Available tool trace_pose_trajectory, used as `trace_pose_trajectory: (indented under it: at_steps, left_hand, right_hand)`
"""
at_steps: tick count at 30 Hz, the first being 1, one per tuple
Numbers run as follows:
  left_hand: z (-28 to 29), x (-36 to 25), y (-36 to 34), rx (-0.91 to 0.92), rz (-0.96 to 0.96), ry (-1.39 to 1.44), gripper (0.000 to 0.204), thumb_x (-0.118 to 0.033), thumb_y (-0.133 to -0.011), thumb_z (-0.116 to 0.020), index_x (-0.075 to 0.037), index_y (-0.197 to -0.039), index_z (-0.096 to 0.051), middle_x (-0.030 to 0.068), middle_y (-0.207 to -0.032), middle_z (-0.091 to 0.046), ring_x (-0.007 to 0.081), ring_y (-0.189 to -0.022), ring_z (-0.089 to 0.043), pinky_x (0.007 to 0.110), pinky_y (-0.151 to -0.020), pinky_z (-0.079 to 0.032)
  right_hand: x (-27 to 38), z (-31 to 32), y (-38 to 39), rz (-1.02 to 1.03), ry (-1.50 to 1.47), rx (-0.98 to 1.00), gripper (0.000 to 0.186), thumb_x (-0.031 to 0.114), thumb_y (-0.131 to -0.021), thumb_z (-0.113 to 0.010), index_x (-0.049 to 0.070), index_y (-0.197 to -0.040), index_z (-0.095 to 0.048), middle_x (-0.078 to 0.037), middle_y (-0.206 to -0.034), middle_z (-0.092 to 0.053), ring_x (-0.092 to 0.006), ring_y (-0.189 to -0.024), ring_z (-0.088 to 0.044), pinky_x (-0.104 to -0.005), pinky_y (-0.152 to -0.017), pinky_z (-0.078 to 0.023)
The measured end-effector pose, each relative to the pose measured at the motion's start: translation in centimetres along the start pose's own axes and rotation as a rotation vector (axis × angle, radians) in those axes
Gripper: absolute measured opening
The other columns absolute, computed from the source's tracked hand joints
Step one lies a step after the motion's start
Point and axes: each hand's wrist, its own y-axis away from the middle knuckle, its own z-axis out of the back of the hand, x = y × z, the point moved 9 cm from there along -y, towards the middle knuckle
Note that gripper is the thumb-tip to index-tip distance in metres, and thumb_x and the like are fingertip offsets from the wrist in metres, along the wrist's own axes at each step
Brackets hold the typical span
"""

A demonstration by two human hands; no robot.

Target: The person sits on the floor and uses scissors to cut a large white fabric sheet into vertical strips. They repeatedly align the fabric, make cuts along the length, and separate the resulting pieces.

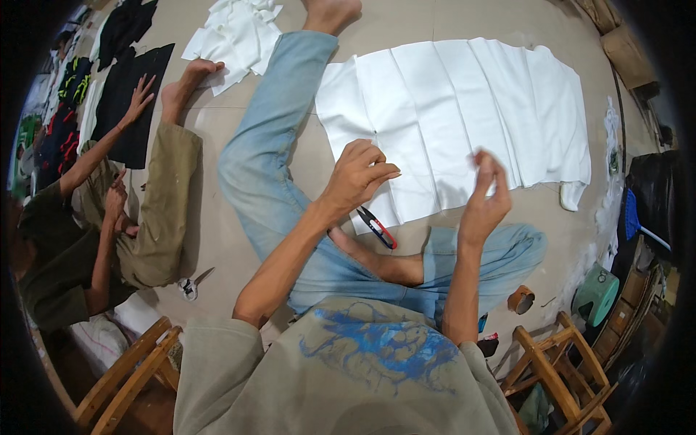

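Observation:
My left hand is held over the near left part of the white cloth pieces, thumb and fingers pinched together. What the pinch holds, if anything, is too small to make out. To the right, my right hand is raised above the near edge of the cloth, its fingers drawn together and the tips blurred by motion; nothing in them can be named. The cloth pieces lie overlapped in a row on the floor. Below my left hand, a pair of thread snips with red and dark handles lies by my folded leg.
A co-worker's hand reaches over black cloth at the left. Scissors lie on the floor near that person. More white cloth is heaped beyond my leg. Wooden stools and a green plastic stool stand nearby.

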Motion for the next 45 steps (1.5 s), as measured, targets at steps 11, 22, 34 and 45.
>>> trace_pose_trajectory:
  at_steps: [11,22,34,45]
  left_hand:
    - [-1.0,-3.9,1.1,-0.089,-0.102,-0.219,0.011,-0.023,-0.082,-0.081,-0.019,-0.093,-0.079,-0.0039,-0.09,-0.063,0.0164,-0.104,-0.061,0.05,-0.111,-0.035]
    - [3.6,-0.7,0.1,-0.249,0.072,-0.096,0.044,-0.006,-0.087,-0.063,-0.012,-0.13,-0.068,0.0171,-0.141,-0.056,0.0366,-0.133,-0.051,0.061,-0.113,-0.033]
    - [-1.3,16.9,-7.2,0.076,0.444,-0.495,0.071,-0.063,-0.096,-0.057,-0.023,-0.154,-0.051,0.0262,-0.168,-0.022,0.0516,-0.155,-0.008,0.073,-0.118,-0.015]
    - [-1.8,17.4,-8.1,0.138,0.491,-0.558,0.074,-0.068,-0.095,-0.054,-0.028,-0.158,-0.045,0.0269,-0.168,-0.019,0.0536,-0.155,-0.009,0.071,-0.119,-0.014]
  right_hand:
    - [-1.9,-13.3,0.3,-0.323,0.119,0.784,0.038,0.028,-0.101,-0.065,-0.007,-0.09,-0.072,-0.011,-0.072,-0.069,-0.0145,-0.067,-0.063,-0.0296,-0.061,-0.051]
    - [-7.4,-14.9,4.1,-0.68,-0.296,0.636,0.021,0.024,-0.102,-0.064,0.005,-0.103,-0.075,0.008,-0.062,-0.045,-0.0014,-0.05,-0.033,-0.0225,-0.045,-0.024]
    - [-7.6,-8.6,7.7,-0.4,-0.128,0.631,0.027,0.022,-0.101,-0.067,-0.003,-0.106,-0.076,-0.005,-0.082,-0.072,-0.0087,-0.074,-0.06,-0.0258,-0.067,-0.048]
    - [-6.7,10.1,18.3,-0.382,0.148,0.678,0.022,0.017,-0.1,-0.065,-0.002,-0.101,-0.077,-0.016,-0.098,-0.072,-0.0188,-0.096,-0.065,-0.0336,-0.083,-0.051]
